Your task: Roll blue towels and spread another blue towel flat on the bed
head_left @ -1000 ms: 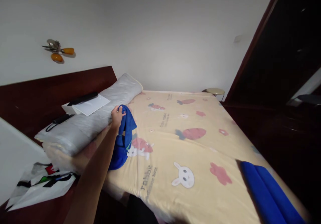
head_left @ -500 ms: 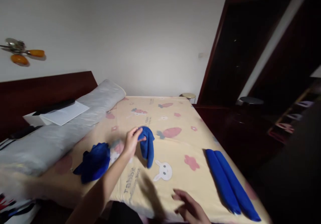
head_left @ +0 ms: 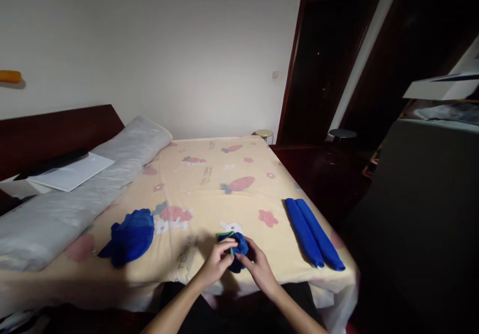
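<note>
Blue cloth point(head_left: 235, 251), bunched w/ green trim, gripped by both hands: left hand point(head_left: 219, 261) & right hand point(head_left: 258, 266).

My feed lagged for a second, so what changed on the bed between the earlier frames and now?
The left hand carried one blue sock from the pillow end to the near edge of the bed. The right hand came in, and both hands now grip it. The blue pile and the flat blue pair stayed put.
</note>
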`<control>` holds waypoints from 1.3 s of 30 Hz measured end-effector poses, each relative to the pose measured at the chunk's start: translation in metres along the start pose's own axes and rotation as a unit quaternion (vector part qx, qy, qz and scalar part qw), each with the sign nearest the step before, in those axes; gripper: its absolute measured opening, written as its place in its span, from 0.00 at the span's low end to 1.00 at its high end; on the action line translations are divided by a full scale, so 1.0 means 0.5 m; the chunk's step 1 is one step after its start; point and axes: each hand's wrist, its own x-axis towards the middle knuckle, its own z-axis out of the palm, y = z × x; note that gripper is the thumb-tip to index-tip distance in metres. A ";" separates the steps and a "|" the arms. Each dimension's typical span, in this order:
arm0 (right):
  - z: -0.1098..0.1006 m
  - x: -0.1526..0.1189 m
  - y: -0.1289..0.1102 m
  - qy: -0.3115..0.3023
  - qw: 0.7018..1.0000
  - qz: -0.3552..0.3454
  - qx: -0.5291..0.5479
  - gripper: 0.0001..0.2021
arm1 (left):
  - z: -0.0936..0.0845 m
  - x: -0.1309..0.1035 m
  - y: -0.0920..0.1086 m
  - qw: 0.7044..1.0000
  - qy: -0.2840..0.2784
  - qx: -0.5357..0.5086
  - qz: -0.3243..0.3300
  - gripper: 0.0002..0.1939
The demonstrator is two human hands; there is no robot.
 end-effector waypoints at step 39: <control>-0.137 0.035 0.038 0.118 0.873 -0.185 -0.435 0.07 | -0.046 -0.002 0.013 0.991 -0.046 0.091 -0.082 0.12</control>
